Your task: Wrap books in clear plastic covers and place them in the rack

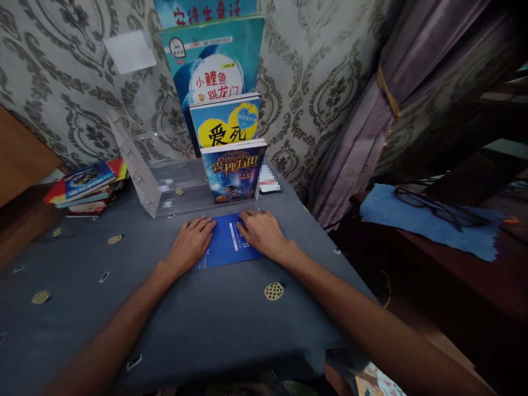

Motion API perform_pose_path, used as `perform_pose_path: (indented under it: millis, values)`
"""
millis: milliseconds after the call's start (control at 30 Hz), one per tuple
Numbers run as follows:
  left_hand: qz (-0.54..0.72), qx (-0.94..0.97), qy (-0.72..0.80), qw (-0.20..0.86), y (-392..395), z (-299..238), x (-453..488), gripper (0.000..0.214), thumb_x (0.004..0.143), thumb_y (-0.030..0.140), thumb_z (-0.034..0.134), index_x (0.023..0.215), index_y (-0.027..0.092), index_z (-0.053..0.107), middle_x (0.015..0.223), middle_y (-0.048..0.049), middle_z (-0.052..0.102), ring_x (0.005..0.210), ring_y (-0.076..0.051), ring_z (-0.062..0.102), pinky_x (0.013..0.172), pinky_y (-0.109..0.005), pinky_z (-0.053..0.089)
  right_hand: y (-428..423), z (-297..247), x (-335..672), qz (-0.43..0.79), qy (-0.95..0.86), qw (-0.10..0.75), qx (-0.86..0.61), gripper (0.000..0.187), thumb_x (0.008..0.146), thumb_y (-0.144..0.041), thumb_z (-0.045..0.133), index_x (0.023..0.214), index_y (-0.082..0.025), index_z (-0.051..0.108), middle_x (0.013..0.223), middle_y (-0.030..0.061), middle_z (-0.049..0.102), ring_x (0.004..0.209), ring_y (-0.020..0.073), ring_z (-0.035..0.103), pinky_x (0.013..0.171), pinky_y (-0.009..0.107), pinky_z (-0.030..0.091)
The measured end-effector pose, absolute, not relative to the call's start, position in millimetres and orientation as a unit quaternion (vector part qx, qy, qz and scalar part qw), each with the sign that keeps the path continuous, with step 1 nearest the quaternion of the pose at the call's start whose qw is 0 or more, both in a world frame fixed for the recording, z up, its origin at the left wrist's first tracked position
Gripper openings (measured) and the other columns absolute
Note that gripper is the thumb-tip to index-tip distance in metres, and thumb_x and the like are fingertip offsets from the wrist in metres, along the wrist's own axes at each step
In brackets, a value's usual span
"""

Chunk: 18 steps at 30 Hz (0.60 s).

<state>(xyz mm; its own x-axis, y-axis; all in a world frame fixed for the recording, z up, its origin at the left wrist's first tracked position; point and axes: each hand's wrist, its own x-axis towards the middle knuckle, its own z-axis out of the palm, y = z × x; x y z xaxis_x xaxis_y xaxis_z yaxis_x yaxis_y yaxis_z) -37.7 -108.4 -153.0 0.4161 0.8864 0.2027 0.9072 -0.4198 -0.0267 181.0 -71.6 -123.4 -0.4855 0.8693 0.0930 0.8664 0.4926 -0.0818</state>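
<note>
A thin blue book (226, 251) with white print lies flat on the grey tablecloth, under both hands. My left hand (193, 240) rests on its left end, fingers stretched out flat. On the right end lies my right hand (262, 233), its fingers also extended, thumb hidden or hard to make out. Just behind the hands, a clear acrylic stand (181, 204) holds several upright books in stepped rows at its right side. The front one is a dark blue book (236, 175), standing upside down; behind it are a yellow-and-blue book (226, 124) and a teal book (214, 52).
A pile of books (91, 186) lies at the table's far left. Behind the stand's right side is a partly blurred white object (269, 184). Off the table's right edge, glasses (445, 208) rest on a blue cloth (383, 212). A tied curtain (350, 148) hangs by the patterned wall.
</note>
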Motion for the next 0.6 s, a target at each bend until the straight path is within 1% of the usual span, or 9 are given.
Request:
perform_pose_path:
  millis: [167, 267, 333, 433, 500, 600]
  values:
    - [-0.077, -0.857, -0.509, 0.036, -109.4, -153.2, -21.7, 0.043, 0.105, 0.034, 0.035, 0.142, 0.019, 0.051, 0.149, -0.0102, 0.054, 0.144, -0.025, 0.041, 0.112, -0.048, 0.037, -72.9, -127.7, 178.6, 0.004, -0.867, 0.067, -0.494, 0.029, 0.1, -0.028, 0.046, 0.116, -0.014, 0.066, 0.118, 0.0152, 0.071, 0.111, 0.0302, 0.066, 0.094, 0.04, 0.046]
    - [-0.073, -0.854, -0.512, 0.052, -108.3, -150.0, -21.9, 0.041, 0.104, 0.033, 0.036, 0.138, 0.018, 0.054, 0.146, -0.0111, 0.057, 0.141, -0.026, 0.045, 0.111, -0.049, 0.037, -73.1, -127.0, 178.6, 0.007, -0.867, 0.065, -0.494, 0.029, 0.1, -0.027, 0.046, 0.116, -0.014, 0.066, 0.118, 0.0152, 0.071, 0.111, 0.0303, 0.066, 0.095, 0.041, 0.046]
    - [-0.067, -0.847, -0.522, 0.069, -107.3, -143.6, -27.8, 0.038, 0.104, 0.031, 0.037, 0.131, 0.017, 0.059, 0.138, -0.0123, 0.063, 0.133, -0.027, 0.053, 0.107, -0.047, 0.041, -72.9, -125.7, 178.9, 0.009, -0.867, 0.062, -0.495, 0.03, 0.1, -0.027, 0.045, 0.116, -0.014, 0.067, 0.118, 0.0152, 0.071, 0.111, 0.0302, 0.066, 0.095, 0.041, 0.046]
    - [-0.046, -0.831, -0.55, 0.074, -106.5, -129.5, -43.6, 0.034, 0.101, 0.025, 0.037, 0.117, 0.017, 0.067, 0.118, -0.0116, 0.073, 0.109, -0.026, 0.066, 0.097, -0.043, 0.047, -72.8, -123.3, 179.2, 0.013, -0.865, 0.056, -0.498, 0.03, 0.1, -0.027, 0.044, 0.114, -0.013, 0.067, 0.117, 0.0154, 0.071, 0.11, 0.0297, 0.067, 0.094, 0.041, 0.047]
    - [-0.04, -0.817, -0.572, 0.059, -106.4, -121.1, -56.3, 0.034, 0.1, 0.023, 0.038, 0.108, 0.018, 0.07, 0.108, -0.0101, 0.076, 0.099, -0.025, 0.069, 0.092, -0.043, 0.05, -73.1, -121.9, 179.5, 0.017, -0.863, 0.054, -0.502, 0.029, 0.1, -0.026, 0.045, 0.114, -0.013, 0.067, 0.117, 0.0157, 0.072, 0.109, 0.0291, 0.067, 0.094, 0.041, 0.047]
    - [-0.065, -0.806, -0.588, 0.026, -106.0, -116.1, -74.1, 0.033, 0.098, 0.025, 0.039, 0.104, 0.02, 0.072, 0.105, -0.0075, 0.077, 0.096, -0.025, 0.07, 0.09, -0.042, 0.052, -73.5, -120.8, 180.0, 0.015, -0.863, 0.053, -0.503, 0.029, 0.1, -0.027, 0.045, 0.113, -0.014, 0.068, 0.116, 0.0158, 0.072, 0.107, 0.0276, 0.067, 0.093, 0.038, 0.047]
